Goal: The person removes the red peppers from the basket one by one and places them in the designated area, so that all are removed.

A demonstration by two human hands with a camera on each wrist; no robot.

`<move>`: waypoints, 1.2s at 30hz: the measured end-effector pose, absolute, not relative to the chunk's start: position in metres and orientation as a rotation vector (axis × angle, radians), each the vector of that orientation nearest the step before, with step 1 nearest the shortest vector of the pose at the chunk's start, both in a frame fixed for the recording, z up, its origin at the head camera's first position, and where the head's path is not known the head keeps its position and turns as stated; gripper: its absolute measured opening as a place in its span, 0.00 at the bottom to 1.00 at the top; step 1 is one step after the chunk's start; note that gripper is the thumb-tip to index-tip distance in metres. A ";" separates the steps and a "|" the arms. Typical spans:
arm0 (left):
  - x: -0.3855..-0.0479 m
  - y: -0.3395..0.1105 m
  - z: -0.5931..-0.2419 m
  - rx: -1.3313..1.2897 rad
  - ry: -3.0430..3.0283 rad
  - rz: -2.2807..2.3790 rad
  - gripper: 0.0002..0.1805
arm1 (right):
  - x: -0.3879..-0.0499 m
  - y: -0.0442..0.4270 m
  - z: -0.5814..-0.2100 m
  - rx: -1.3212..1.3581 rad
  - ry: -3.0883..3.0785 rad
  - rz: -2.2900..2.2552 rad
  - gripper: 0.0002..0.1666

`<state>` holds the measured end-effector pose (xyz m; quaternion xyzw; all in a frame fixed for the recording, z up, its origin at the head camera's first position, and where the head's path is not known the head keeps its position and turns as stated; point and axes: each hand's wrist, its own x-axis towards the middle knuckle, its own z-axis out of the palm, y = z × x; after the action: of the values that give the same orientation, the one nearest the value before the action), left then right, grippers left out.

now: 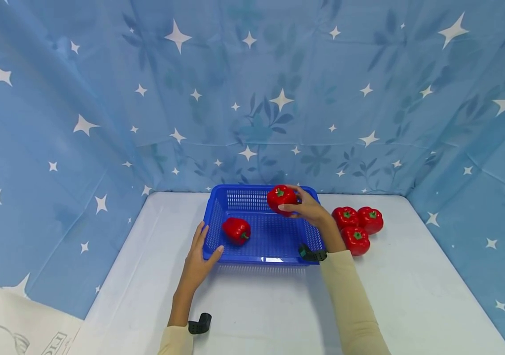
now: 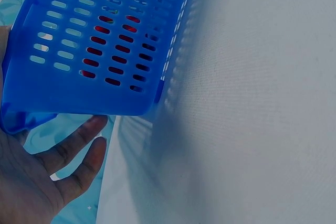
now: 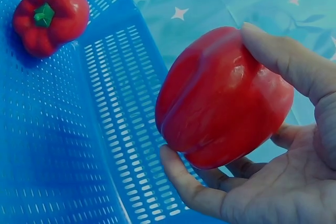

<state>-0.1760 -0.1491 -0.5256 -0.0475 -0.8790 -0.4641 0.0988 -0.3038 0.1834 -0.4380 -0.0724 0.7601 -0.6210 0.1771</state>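
Observation:
In the head view a blue plastic basket [image 1: 270,258] with slotted walls stands on the white table. One red bell pepper [image 1: 236,230] lies on its side in the basket's left part. My right hand [image 1: 307,206] grips another red bell pepper [image 1: 281,199] over the basket's right rear part; the right wrist view shows thumb and fingers around that held pepper [image 3: 220,98]. At the basket's front left corner is my left hand [image 1: 198,261], fingers spread and thumb apart. In the left wrist view, the left hand [image 2: 52,177] is at the basket's rim with its fingers extended.
Three more red bell peppers [image 1: 356,240] sit together on the table right of the basket, beside the right forearm. Behind the table [image 1: 252,315] hangs a blue curtain [image 1: 252,98] with white stars, which also runs along both sides.

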 end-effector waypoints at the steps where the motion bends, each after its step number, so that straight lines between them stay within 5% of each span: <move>1: -0.176 -0.149 -0.526 -0.140 -2.598 -1.374 0.45 | -0.302 0.185 -0.438 -0.212 2.157 -1.760 0.48; 36: -0.177 -0.149 -0.530 -0.131 -2.587 -1.364 0.45 | -0.244 0.269 -0.388 -0.031 2.060 -2.327 0.47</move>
<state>-0.1768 -0.1487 -0.5296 -0.0446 -0.8786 -0.4633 0.1067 -0.2437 0.2685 -0.3884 -0.0101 0.6627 -0.7487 0.0168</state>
